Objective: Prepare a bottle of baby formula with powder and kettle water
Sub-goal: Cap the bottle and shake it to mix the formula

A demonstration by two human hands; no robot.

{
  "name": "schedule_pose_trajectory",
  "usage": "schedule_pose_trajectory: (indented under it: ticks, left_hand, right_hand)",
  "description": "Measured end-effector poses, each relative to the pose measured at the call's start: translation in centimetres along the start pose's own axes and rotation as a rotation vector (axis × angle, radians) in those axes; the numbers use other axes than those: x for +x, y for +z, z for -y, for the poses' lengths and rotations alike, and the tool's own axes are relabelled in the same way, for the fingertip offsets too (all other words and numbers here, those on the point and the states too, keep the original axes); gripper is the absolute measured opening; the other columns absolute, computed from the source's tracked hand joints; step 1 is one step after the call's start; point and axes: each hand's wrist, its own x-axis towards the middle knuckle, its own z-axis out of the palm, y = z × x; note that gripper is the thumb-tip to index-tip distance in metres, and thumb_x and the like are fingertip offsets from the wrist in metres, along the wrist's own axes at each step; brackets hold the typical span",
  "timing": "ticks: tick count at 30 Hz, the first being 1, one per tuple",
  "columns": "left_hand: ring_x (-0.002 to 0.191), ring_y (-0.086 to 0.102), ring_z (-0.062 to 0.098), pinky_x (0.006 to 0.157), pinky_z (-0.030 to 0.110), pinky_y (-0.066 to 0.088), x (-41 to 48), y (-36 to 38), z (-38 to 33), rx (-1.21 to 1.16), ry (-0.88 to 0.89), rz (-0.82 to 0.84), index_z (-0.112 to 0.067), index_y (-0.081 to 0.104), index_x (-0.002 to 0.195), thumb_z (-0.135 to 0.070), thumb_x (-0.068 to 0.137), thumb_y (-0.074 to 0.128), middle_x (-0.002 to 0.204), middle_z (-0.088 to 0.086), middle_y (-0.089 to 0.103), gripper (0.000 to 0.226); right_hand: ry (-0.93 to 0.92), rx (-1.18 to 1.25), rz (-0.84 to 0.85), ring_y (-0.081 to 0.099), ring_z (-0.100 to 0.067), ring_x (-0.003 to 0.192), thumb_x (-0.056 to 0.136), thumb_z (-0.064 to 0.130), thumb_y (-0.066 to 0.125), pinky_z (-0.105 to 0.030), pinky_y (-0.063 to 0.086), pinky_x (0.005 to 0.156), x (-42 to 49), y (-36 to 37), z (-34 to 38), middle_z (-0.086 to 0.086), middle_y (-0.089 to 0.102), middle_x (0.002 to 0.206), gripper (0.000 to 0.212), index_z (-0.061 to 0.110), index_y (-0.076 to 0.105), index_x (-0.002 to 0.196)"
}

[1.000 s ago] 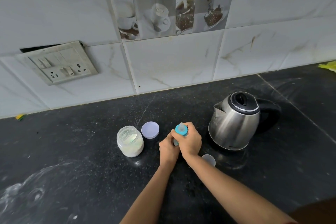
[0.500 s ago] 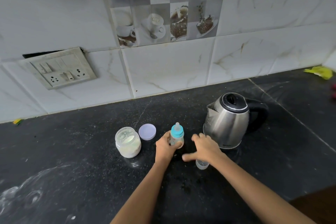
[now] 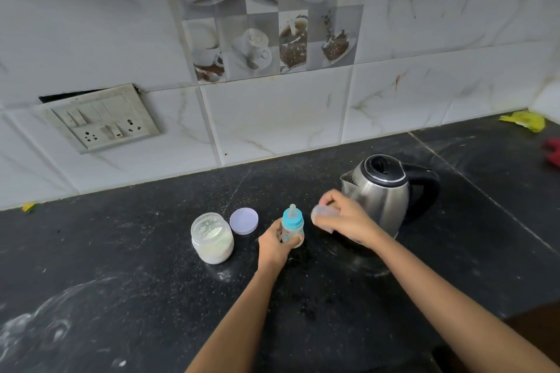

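So, head view only: left hand [image 3: 274,244] wrapped round baby bottle [image 3: 292,225] upright on counter [image 3: 333,306], teat ring on. Right hand [image 3: 342,218] pinching clear cap [image 3: 321,216] just beside it. Could knock bottle over if cap comes down crooked.

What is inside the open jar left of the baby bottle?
The open jar holds white powder, filling roughly its lower half. Whether a scoop is buried in it cannot be seen. Its lilac lid lies beside it on the counter.
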Motion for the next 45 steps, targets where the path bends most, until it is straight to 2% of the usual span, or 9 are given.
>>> schedule_pose_trajectory:
  ticks: [4,9,15,18,24,29,35,41,45]
  left_hand:
    - [0.125,0.051,0.016,0.108,0.035,0.037,0.0,0.0,-0.2,0.018,-0.003,0.003,-0.015,0.043,0.138,-0.012,0.078,0.076,0.137,0.002,0.053,0.068]
    - [0.121,0.052,0.012,0.104,0.029,0.037,0.0,0.0,-0.2,0.009,0.016,0.013,-0.015,0.046,0.136,-0.012,0.079,0.075,0.130,-0.004,0.056,0.064]
    - [0.108,0.059,0.005,0.100,0.029,0.045,0.1,0.2,0.3,-0.005,0.058,0.017,-0.021,0.054,0.128,-0.015,0.077,0.078,0.120,-0.005,0.064,0.057]
    - [0.103,0.062,0.005,0.097,0.032,0.049,-0.1,0.7,0.6,0.005,0.088,0.021,-0.023,0.056,0.125,-0.018,0.077,0.077,0.110,-0.010,0.067,0.053]
    - [0.097,0.063,0.001,0.091,0.027,0.051,0.5,0.2,1.6,-0.004,0.096,-0.034,-0.025,0.058,0.122,-0.018,0.077,0.077,0.103,-0.014,0.068,0.049]
    - [0.091,0.064,-0.003,0.083,0.019,0.051,0.2,0.7,0.9,-0.006,0.123,-0.044,-0.027,0.059,0.120,-0.021,0.078,0.077,0.099,-0.014,0.069,0.046]
    - [0.083,0.063,-0.003,0.069,0.011,0.046,0.1,0.8,0.8,0.003,0.128,-0.064,-0.028,0.061,0.116,-0.024,0.077,0.075,0.092,-0.013,0.069,0.041]
    - [0.078,0.062,-0.004,0.067,0.010,0.045,-0.1,1.0,0.8,0.022,0.121,-0.089,-0.026,0.061,0.112,-0.020,0.077,0.076,0.088,-0.011,0.068,0.039]
    - [0.080,0.063,0.000,0.066,0.011,0.045,-0.1,0.9,0.7,0.051,0.114,-0.083,-0.028,0.061,0.105,-0.026,0.076,0.076,0.087,-0.012,0.068,0.032]
  right_hand:
    - [-0.264,0.174,-0.019,0.053,-0.002,0.115,0.090,0.025,0.067,-0.021,0.046,0.090,1.8,-0.2,1.3,0.017,0.057,0.126,0.041,0.037,0.055,0.128]
    - [-0.364,0.225,0.013,0.057,-0.007,0.118,0.090,0.015,0.068,-0.034,0.050,0.101,3.6,1.7,1.5,0.012,0.058,0.126,0.041,0.038,0.053,0.122]
    - [-0.389,-0.061,0.151,0.050,-0.009,0.125,0.090,0.009,0.063,-0.036,0.049,0.103,4.4,3.3,-0.5,0.011,0.048,0.134,0.051,0.039,0.051,0.130]
    - [-0.372,-0.116,0.161,0.051,-0.009,0.123,0.088,0.008,0.066,-0.037,0.050,0.102,4.4,3.4,-1.7,0.012,0.050,0.131,0.051,0.039,0.054,0.127]
    - [-0.380,-0.117,0.198,0.054,-0.011,0.121,0.084,0.010,0.071,-0.035,0.050,0.102,5.9,4.2,-1.6,0.010,0.054,0.128,0.051,0.038,0.057,0.125]
    - [-0.503,-0.312,0.113,0.057,-0.013,0.116,0.087,0.023,0.068,-0.036,0.051,0.096,5.7,4.3,-2.3,0.003,0.057,0.130,0.053,0.029,0.048,0.135]
    - [-0.534,-0.452,0.038,0.062,-0.018,0.110,0.089,0.030,0.064,-0.033,0.054,0.089,5.8,5.4,-2.8,-0.003,0.056,0.132,0.054,0.024,0.041,0.138]
    - [-0.445,-0.608,-0.109,0.067,-0.023,0.097,0.092,0.043,0.059,-0.034,0.056,0.076,5.2,7.1,-2.1,-0.008,0.059,0.124,0.056,0.020,0.040,0.140]
    - [-0.273,-0.819,-0.095,0.065,-0.021,0.092,0.092,0.052,0.054,-0.030,0.052,0.071,5.6,7.4,0.1,-0.006,0.058,0.114,0.056,0.020,0.036,0.135]
